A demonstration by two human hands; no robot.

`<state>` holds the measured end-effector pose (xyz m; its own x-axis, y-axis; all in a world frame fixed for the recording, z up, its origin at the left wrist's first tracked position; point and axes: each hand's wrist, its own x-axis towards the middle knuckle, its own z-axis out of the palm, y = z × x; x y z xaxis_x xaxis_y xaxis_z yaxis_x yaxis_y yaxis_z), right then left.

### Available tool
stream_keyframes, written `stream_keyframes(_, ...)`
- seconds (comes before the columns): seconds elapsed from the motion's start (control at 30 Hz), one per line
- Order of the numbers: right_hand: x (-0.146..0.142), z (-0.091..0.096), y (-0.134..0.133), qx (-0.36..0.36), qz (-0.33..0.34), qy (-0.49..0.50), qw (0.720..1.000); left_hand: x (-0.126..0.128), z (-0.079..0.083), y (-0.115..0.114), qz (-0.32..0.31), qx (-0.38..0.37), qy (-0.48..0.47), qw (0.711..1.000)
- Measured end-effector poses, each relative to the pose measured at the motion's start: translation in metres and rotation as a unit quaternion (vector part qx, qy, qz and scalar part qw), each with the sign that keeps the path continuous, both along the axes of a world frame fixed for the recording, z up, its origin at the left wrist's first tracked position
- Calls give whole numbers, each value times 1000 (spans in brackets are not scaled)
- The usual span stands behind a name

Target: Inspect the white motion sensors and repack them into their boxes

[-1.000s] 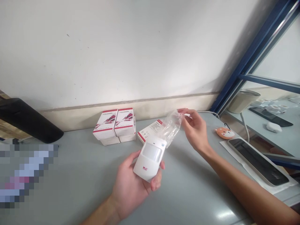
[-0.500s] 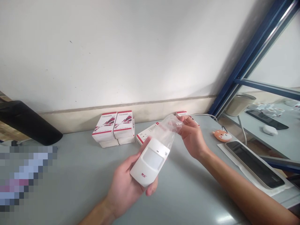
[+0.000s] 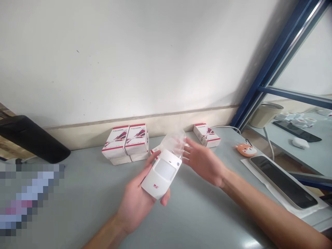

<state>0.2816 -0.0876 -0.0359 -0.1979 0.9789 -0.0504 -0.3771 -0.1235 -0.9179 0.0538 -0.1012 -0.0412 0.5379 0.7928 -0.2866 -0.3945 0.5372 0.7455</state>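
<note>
My left hand (image 3: 137,200) is wrapped round a white motion sensor (image 3: 160,176) with a rectangular lens window and a small red logo. A clear plastic bag (image 3: 172,140) extends from its upper end; how much of the sensor it covers is hard to make out. At the bag's right side is my right hand (image 3: 203,162), its fingers stretched out and slightly blurred. The fingertips are at the plastic, not closed on it. Behind the bag lies a white and red box (image 3: 155,152), mostly hidden.
Stacked white and red boxes (image 3: 136,138) stand near the wall, left of centre. Another box (image 3: 207,135) sits back right. On the right are an orange animal-faced case (image 3: 246,149) and a phone (image 3: 282,181) on white paper. A black object (image 3: 33,138) juts in from the left.
My right hand has let go of the bag's end, opened and moved down beside it. The bag's end has drooped left. The sensor in my left hand has shifted slightly left and up.
</note>
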Motion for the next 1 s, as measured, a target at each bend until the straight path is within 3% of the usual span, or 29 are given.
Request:
stream_keyframes(0.1, -10, -5, -8, -23, 33, 0, 999, -1, 0, 2, 16, 13, 16, 1000)
stream_keyframes(0.5, -9, -11, -10, -39, 20, 16, 999, 0, -9, 2, 7, 79, 53, 995)
stream_keyframes(0.73, -15, -15, -13, 15, 174, -31, 984, -1, -16, 2, -1, 141, 101, 985)
stream_keyframes(0.9, -3, -13, -5, 30, 97, -140, 985, -2, -24, 5, 24, 229, 217, 949)
stream_keyframes(1.0, 9, -7, -1, 91, 83, -252, 960, -1, -32, 6, 14, 287, 247, 925)
